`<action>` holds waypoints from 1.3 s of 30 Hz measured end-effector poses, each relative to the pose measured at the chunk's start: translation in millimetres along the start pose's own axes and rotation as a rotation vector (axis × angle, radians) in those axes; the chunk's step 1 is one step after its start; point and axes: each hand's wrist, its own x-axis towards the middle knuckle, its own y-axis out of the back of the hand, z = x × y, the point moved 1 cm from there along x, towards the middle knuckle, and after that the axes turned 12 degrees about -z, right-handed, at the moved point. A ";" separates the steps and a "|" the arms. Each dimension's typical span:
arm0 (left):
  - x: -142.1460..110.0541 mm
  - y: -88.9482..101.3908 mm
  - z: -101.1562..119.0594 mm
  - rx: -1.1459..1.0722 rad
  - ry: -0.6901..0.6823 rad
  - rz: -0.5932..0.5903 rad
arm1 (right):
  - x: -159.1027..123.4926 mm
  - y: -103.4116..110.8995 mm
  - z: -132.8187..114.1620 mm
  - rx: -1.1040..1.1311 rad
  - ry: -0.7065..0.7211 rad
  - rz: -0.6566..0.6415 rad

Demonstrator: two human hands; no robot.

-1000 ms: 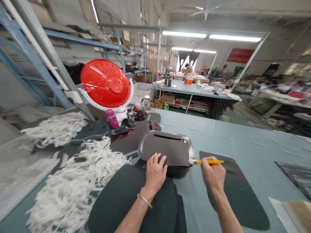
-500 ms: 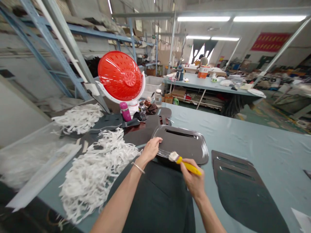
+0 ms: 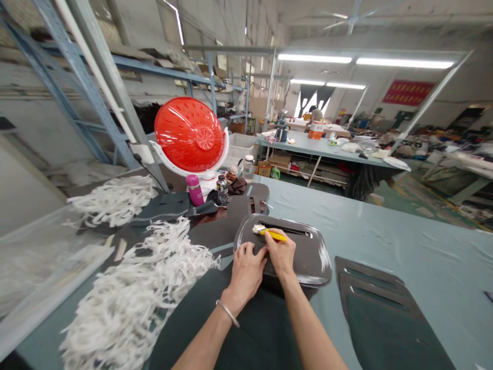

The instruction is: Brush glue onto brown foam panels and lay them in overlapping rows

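My right hand [image 3: 281, 256] is closed round the yellow handle of a paintbrush [image 3: 274, 235]. Its pale, whitish bristles touch the dark grey panel [image 3: 298, 259] just beside the left end of a long slot. White glossy smears run along the panel's left and right edges. Fingers apart, my left hand [image 3: 248, 267] rests on the panel's near left part, its thumb close to my right hand. Beneath the panel's near edge lies a larger dark green-black sheet [image 3: 231, 329].
White strips [image 3: 127, 293] are heaped at left. Slotted dark pieces [image 3: 385, 303] lie on the table [image 3: 370, 226] at right. Behind stand a red round heater-like device [image 3: 190, 134], a pink bottle [image 3: 194, 190] and a dark small bottle [image 3: 222, 189]. A person [image 3: 316, 114] is far back.
The brush has moved from the panel's near left edge up to the slot's left end. My left hand has shifted from the left edge onto the panel's near part. The view has tilted up.
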 end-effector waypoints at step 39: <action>-19.9 -19.5 65.6 -0.161 -0.061 -0.011 | 83.6 5.1 10.2 -0.269 -0.040 -0.074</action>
